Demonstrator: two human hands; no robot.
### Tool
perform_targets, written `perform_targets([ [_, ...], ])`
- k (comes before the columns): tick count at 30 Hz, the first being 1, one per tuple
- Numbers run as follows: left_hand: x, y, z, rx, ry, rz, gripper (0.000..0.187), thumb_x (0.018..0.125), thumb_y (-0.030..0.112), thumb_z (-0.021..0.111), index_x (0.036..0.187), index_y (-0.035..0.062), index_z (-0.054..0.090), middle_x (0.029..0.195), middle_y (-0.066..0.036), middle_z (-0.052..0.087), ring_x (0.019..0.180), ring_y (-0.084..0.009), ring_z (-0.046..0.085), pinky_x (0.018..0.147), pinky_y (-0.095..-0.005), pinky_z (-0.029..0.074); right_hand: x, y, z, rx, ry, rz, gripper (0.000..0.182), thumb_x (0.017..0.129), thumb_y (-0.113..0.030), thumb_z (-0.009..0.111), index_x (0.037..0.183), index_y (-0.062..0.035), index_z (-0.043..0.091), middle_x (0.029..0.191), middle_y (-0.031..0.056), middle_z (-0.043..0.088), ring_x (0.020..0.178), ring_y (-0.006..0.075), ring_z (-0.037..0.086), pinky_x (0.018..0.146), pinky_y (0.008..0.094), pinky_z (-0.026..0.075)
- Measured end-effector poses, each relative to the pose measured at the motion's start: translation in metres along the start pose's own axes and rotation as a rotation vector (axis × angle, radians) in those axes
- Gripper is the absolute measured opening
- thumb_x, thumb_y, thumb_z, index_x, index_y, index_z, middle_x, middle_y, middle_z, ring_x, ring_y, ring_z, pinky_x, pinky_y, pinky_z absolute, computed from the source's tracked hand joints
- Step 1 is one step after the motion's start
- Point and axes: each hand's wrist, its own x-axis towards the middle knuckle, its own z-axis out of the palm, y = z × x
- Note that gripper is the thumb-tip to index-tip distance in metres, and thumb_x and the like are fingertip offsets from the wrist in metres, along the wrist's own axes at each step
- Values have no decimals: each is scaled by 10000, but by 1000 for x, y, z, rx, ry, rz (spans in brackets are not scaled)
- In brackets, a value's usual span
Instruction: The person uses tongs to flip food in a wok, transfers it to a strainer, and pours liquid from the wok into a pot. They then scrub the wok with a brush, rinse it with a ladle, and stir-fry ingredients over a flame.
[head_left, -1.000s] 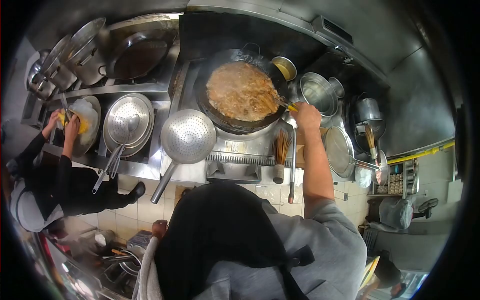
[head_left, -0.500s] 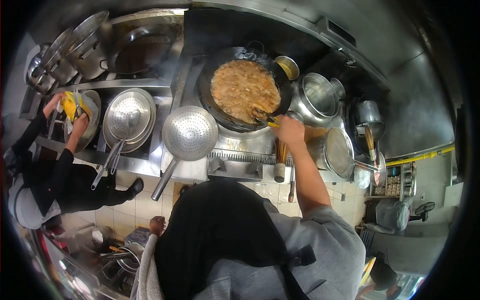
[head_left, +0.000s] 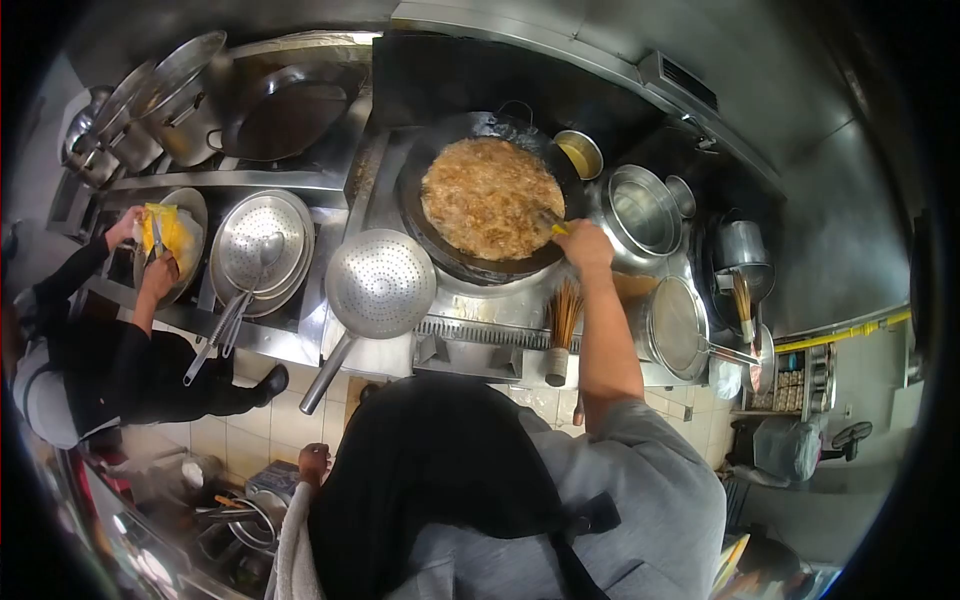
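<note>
My right hand (head_left: 588,246) is closed around the handle of a cooking utensil with black and yellow parts (head_left: 556,227). Its far end reaches into the bubbling brown food (head_left: 490,195), and that end's shape is hard to make out. The food fills a large black wok (head_left: 415,228) on the range. Down beside the dark apron, away from the cookware, hangs my left hand (head_left: 314,462); its fingers are curled and nothing shows in them.
Left of the wok lies a perforated strainer (head_left: 381,285), handle toward me. A bamboo brush (head_left: 562,335), metal pots (head_left: 643,212) and a mesh sieve (head_left: 678,328) stand right. At far left a co-worker's hands (head_left: 158,275) hold scissors (head_left: 157,238) at a yellow bag (head_left: 176,235).
My right hand has moved slightly right with the utensil, which now shows less above the food. My left hand stays low. The view has tilted a little, so the range appears lower.
</note>
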Motion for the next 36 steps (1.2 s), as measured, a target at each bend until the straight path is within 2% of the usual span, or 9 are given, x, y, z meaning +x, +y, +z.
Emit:
perform_targets([
  [8, 7, -54, 21, -20, 0, -23, 209, 925, 236, 673, 1007, 57, 746, 764, -80, 708, 631, -194, 678, 563, -355, 543, 105, 26, 64, 80, -31, 113, 536, 831, -467, 789, 1220, -101, 750, 1272, 144, 735, 1195, 335, 693, 1019, 448, 543],
  [10, -17, -29, 14, 450, 22, 72, 316, 923, 327, 670, 1086, 77, 774, 922, -138, 777, 826, -269, 753, 750, -403, 594, 77, 15, 36, 199, 77, 133, 520, 817, -440, 805, 1231, -129, 759, 1261, 141, 740, 1189, 327, 695, 1019, 437, 542],
  [16, 30, -101, 10, 543, -51, 244, 461, 911, 460, 657, 1184, 107, 774, 1175, -192, 757, 1182, -353, 697, 988, -433, 550, 22, 23, -29, 118, 143, 68, 446, 863, -421, 777, 1237, -177, 762, 1232, 143, 744, 1166, 346, 697, 1001, 450, 554],
  [20, 39, -100, 22, 719, 18, 224, 385, 927, 389, 654, 1107, 73, 779, 1022, -171, 783, 948, -332, 756, 827, -425, 594, 22, 38, -25, 27, 270, 20, 406, 864, -397, 784, 1197, -167, 754, 1140, 148, 760, 1064, 341, 729, 945, 465, 573],
  [22, 32, -85, 22, -33, -47, 66, 303, 937, 310, 637, 1021, 44, 758, 833, -111, 739, 672, -248, 700, 611, -377, 567, 22, 37, -23, -35, 322, -1, 388, 866, -385, 783, 1177, -156, 746, 1093, 151, 765, 1020, 340, 739, 917, 469, 582],
  [25, 7, -33, 26, -44, 49, -57, 223, 930, 231, 630, 973, 34, 725, 724, -50, 656, 540, -158, 589, 488, -317, 488, 17, 29, -11, -99, 383, -81, 409, 888, -349, 764, 1260, -184, 717, 1110, 139, 757, 986, 351, 746, 855, 484, 597],
  [28, 12, -30, 29, -33, 14, -47, 204, 913, 201, 645, 1002, 36, 724, 733, -57, 666, 571, -167, 619, 504, -330, 505, 12, 24, 11, -214, 383, -230, 279, 916, -297, 723, 1141, -133, 701, 1037, 139, 722, 883, 348, 756, 745, 463, 616],
  [33, 19, -30, 28, -91, -5, -54, 186, 916, 190, 650, 996, 40, 723, 745, -62, 669, 575, -171, 621, 509, -329, 505, -8, 19, 27, -211, 226, -212, 421, 883, -337, 771, 1255, -155, 696, 1096, 156, 740, 951, 367, 752, 826, 474, 610],
  [36, 2, -16, 15, 301, -31, 316, 189, 916, 188, 663, 1007, 33, 724, 750, -70, 676, 584, -175, 632, 515, -329, 514, -14, 17, 8, -54, 59, -134, 497, 874, -417, 764, 1273, -128, 696, 1101, 188, 754, 999, 387, 743, 887, 498, 590],
])
